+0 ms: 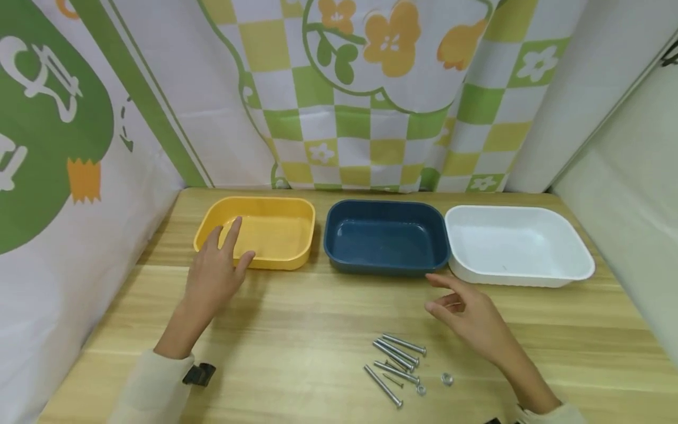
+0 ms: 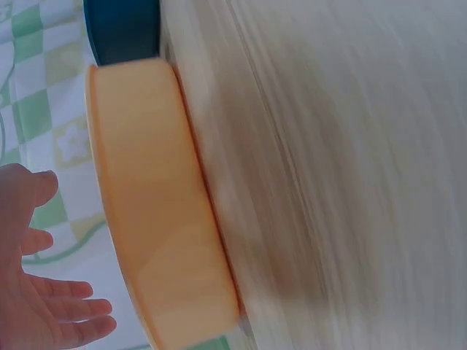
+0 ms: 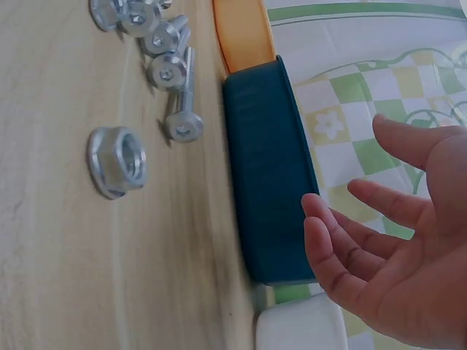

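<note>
My left hand (image 1: 214,274) hovers over the near left corner of a yellow tray (image 1: 286,263), fingers spread and holding nothing. Loosely bent and empty, my right hand (image 1: 474,315) is in front of the gap between a dark blue tray (image 1: 386,268) and a white tray (image 1: 529,280). Nearer me, several silver bolts (image 1: 382,386) lie in a loose group, with a small thin screw (image 1: 393,380) among them. A flange nut (image 1: 447,378) sits to their right, and a smaller nut (image 1: 421,389) lies by the bolt heads. The right wrist view shows the flange nut (image 3: 117,162) up close.
The three trays stand in a row along the back of the wooden table (image 1: 296,330). Behind them hangs a checked, flowered cloth (image 1: 355,135). White fabric walls (image 1: 630,176) border the table on both sides.
</note>
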A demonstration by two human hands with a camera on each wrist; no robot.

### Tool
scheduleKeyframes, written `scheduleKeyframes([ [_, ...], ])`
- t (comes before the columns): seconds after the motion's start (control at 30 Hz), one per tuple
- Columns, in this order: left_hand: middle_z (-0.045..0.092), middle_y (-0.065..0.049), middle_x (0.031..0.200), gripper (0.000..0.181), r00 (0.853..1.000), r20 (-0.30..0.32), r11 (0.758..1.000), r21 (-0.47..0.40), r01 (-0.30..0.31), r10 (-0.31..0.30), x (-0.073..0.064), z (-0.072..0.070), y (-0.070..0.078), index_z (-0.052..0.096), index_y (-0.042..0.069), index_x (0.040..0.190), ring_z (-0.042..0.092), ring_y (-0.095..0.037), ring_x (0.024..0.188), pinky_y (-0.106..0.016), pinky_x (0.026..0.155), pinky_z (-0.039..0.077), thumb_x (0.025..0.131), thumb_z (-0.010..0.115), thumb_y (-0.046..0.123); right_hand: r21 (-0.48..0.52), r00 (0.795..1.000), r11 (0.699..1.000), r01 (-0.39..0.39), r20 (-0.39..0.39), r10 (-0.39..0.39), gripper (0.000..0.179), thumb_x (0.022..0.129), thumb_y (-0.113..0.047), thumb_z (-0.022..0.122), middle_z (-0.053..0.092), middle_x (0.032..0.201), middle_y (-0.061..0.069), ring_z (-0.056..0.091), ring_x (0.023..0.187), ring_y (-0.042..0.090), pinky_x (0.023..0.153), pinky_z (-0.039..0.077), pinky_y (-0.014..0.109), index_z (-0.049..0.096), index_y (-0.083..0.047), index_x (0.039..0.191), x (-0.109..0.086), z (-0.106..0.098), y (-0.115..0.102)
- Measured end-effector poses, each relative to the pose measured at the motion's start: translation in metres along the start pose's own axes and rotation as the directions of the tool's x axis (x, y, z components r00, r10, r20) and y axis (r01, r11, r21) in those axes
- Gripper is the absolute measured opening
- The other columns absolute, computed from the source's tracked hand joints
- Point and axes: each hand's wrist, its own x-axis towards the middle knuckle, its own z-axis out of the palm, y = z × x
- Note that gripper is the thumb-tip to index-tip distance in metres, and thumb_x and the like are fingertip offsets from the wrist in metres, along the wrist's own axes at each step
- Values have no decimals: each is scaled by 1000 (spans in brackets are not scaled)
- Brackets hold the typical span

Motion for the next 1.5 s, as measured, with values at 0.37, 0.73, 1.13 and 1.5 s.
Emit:
scheduleKeyframes([
  [0.37,35,-46,136,69,997,24,997,-14,79,-79,4,-6,-37,29,1,155,45,-64,112,-72,84,43,100,64,22,40,989,997,-69,134,63,53,92,-16,74,65,120,15,61,84,12,76,53,30,56,0,139,-4,10,11],
  [0.73,40,-46,133,76,961,146,967,-58,246,-236,13,-5,-68,9,0,159,48,-65,106,-71,79,43,106,49,37,35,985,998,-54,165,48,51,86,-8,79,65,107,8,55,79,11,69,50,26,62,-2,133,-6,16,18],
  [1.13,51,-44,125,69,938,176,937,-133,322,-297,-2,-1,-78,2,2,160,53,-64,102,-70,69,44,109,31,38,41,976,994,-101,199,91,42,87,-8,77,63,98,0,51,72,9,62,47,24,67,-7,128,-15,37,11],
  [1.5,46,-11,60,54,951,202,937,-215,274,-232,-5,3,-81,19,-15,152,35,-19,44,-40,46,40,110,26,18,51,971,997,-56,236,43,30,85,-10,80,64,89,-7,49,67,6,58,45,25,74,-8,114,-17,42,11],
])
